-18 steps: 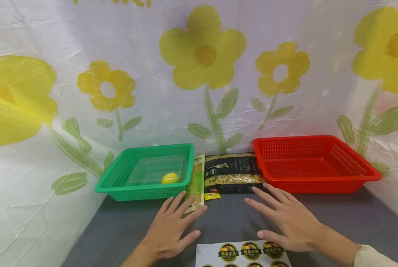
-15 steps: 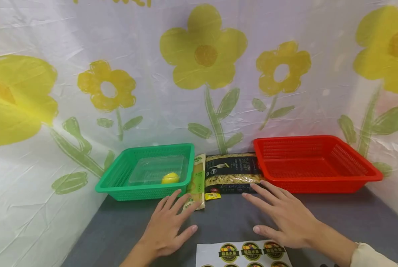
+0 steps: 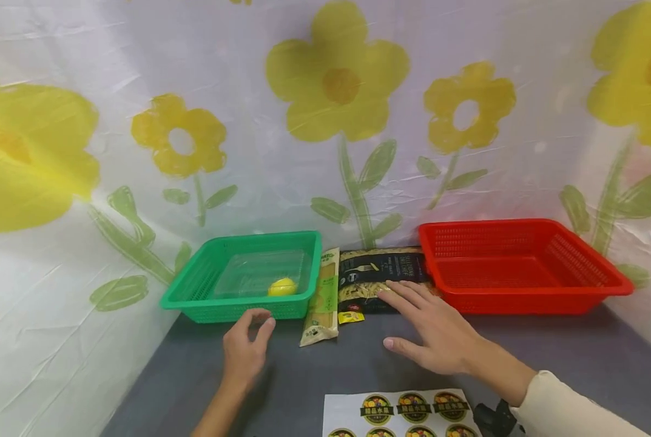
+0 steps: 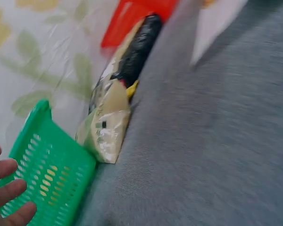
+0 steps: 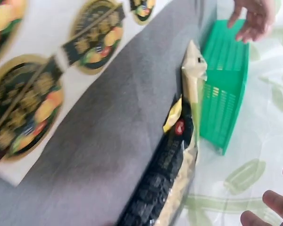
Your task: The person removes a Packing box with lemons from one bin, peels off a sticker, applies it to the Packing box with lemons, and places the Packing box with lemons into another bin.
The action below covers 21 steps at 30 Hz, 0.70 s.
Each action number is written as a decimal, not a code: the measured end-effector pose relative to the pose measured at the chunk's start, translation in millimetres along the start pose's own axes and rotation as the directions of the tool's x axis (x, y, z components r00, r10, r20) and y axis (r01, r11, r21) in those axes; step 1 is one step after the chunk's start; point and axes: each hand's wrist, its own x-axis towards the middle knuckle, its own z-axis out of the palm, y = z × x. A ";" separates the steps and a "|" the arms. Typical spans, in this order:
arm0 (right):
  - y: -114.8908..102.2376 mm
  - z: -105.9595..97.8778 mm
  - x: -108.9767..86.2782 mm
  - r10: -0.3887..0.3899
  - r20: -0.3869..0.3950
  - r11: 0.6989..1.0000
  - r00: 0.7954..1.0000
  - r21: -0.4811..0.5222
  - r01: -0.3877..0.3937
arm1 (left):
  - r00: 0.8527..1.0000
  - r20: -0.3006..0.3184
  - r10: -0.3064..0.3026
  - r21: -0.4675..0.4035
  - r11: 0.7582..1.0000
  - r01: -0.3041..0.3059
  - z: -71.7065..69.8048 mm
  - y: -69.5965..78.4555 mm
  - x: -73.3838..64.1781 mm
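My left hand [image 3: 246, 349] hovers in front of the green basket [image 3: 221, 312], holding nothing. In the left wrist view its fingers [image 4: 12, 190] are spread and loosely bent beside the basket wall. A yellow lemon-like item [image 3: 283, 287] and a clear plastic box [image 3: 249, 273] lie inside that basket. My right hand [image 3: 437, 334] is held above the table, fingers extended, partly covering the black pasta bag [image 3: 369, 273]. Left of this bag lies a long green-and-beige packet [image 3: 322, 303]. A small yellow sachet [image 3: 350, 317] rests at the bag's near edge.
A red basket [image 3: 500, 303] stands at the back right, beside the pasta bag. On the grey table [image 3: 303, 376], a white sheet of round fruit stickers [image 3: 396, 397] lies near the front. A flower-printed curtain [image 3: 281, 182] hangs behind everything.
My left hand has drawn leftward, away from the packet, and turned with its fingers bending. The right hand has shifted left and slightly up. The head view has tilted a little downward.
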 end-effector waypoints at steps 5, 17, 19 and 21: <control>-2.0 11.2 20.8 0.050 0.007 0.993 0.999 0.109 -0.050 | 0.968 -0.081 -0.237 -0.175 0.960 0.220 6.0 -10.9 10.2; -11.8 29.2 77.5 0.163 0.066 0.840 0.984 0.514 -0.173 | 0.861 -0.028 -0.509 -0.644 0.668 0.374 11.3 -26.2 33.8; -13.4 31.8 86.9 0.158 0.081 0.826 0.984 0.535 -0.177 | 0.838 -0.011 -0.546 -0.710 0.594 0.378 7.8 -28.5 37.7; -15.3 33.7 95.6 0.153 0.096 0.822 0.984 0.541 -0.181 | 0.817 0.001 -0.576 -0.758 0.533 0.376 4.7 -29.7 40.0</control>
